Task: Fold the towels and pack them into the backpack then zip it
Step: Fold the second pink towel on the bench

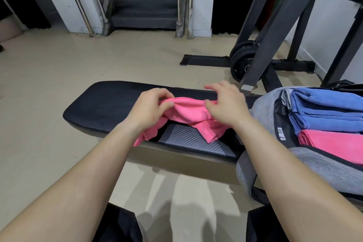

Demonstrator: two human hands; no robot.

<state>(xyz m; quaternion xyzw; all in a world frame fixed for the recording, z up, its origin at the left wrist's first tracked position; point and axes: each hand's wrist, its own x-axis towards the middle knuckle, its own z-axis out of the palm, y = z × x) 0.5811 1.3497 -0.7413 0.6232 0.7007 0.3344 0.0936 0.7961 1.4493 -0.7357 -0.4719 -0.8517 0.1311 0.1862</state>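
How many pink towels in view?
2. A loose pink towel over the bench, gripped by the left hand, right hand on it; a folded pink towel inside the open backpack, below the blue towels. Others may be hidden deeper inside.

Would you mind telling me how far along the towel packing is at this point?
Done: folded blue towels and one folded pink towel sit in the open backpack. In hand: the left hand pinches a crumpled pink towel over the bench, the right hand on it. Left: fold it, pack it, zip up.
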